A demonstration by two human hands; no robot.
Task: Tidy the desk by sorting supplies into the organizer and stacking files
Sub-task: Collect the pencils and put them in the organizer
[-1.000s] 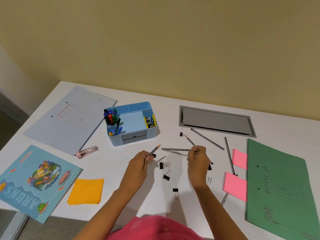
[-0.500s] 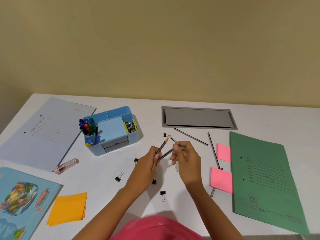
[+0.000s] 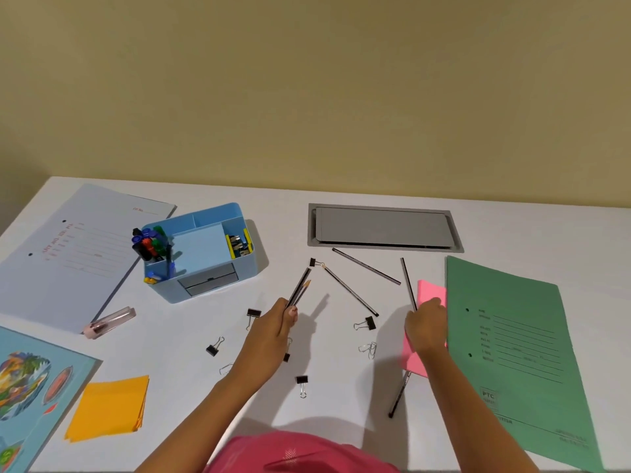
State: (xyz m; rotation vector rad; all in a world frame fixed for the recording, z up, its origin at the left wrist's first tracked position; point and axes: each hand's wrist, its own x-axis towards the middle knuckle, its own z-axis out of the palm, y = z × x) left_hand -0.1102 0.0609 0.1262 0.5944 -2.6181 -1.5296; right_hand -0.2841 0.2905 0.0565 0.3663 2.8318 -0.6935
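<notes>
My left hand (image 3: pixel 273 331) grips two pencils (image 3: pixel 300 290) with their tips pointing up toward the blue organizer (image 3: pixel 247 268), which holds markers (image 3: pixel 150 244) and binder clips (image 3: pixel 239 244). My right hand (image 3: pixel 426 326) rests on the pink sticky notes (image 3: pixel 432 291), fingers pinched on the near end of a pencil (image 3: pixel 408 285) that lies on the desk. Two more pencils (image 3: pixel 351 290) lie loose between my hands. Several binder clips (image 3: pixel 367 324) and paper clips (image 3: pixel 368 348) are scattered near me. A green file (image 3: pixel 512 353) lies at the right and a pale blue file (image 3: pixel 78 247) at the left.
A grey cable hatch (image 3: pixel 382 227) is set into the desk at the back. A pen (image 3: pixel 397 394) pokes out under a second pink pad (image 3: pixel 415 365). Orange sticky notes (image 3: pixel 109 407), a blue picture book (image 3: pixel 34 387) and a pink clear tube (image 3: pixel 109 322) lie front left.
The pencil from my right hand has joined the one in my left hand. My right hand has moved right onto the pencil beside the pink notes.
</notes>
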